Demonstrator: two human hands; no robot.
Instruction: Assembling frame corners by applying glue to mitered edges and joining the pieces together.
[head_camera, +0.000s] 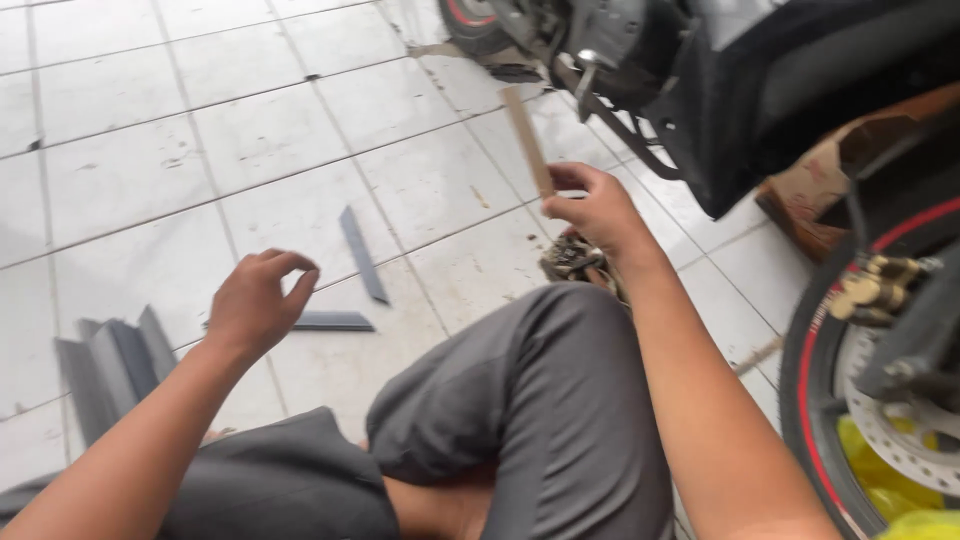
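Right hand (598, 208) pinches a thin, stiff, light wooden strip (527, 138) at its lower end, pointing eleven o'clock; left hand (258, 300) hovers empty, half-curled.

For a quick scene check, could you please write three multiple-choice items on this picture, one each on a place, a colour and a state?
1. Where do the two separate grey strips lie?
A. on the tiled floor
B. on the knee
C. on the wheel

2. What colour is the stripe on the wheel rim at right?
A. blue
B. red
C. white

3. What is the right hand doing?
A. resting flat on the floor
B. hanging empty
C. holding a thin tan strip

Answers: 1 A, both lie on the white tiled floor beyond the left hand; 2 B, a red band follows the rim; 3 C, its fingers pinch the strip's lower end.
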